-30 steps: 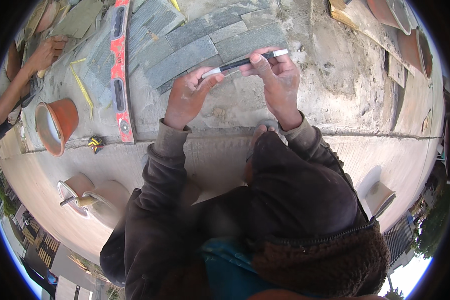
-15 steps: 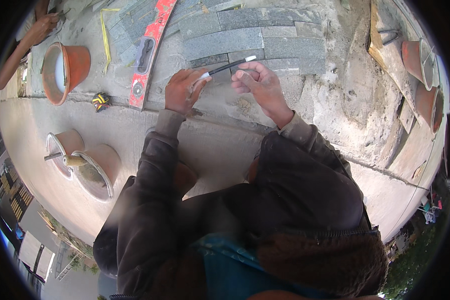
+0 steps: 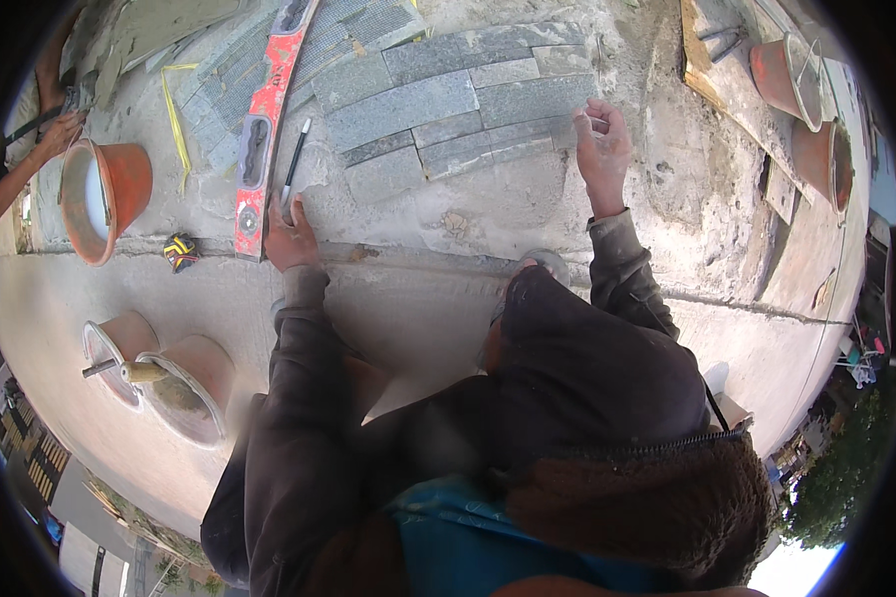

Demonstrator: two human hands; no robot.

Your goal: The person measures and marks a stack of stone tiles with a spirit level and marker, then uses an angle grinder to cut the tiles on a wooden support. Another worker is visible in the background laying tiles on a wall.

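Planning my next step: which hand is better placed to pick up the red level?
Probably your left hand: it is beside the near end of the red level. Your right hand is farther off, by the right edge of the grey stone tiles.

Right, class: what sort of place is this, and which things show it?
Probably an outdoor building or paving site: grey stone tiles laid in rows, a long red level and an orange bucket.

Daylit pale concrete ground (image 3: 209, 298); green foliage (image 3: 841, 478) at lower right.
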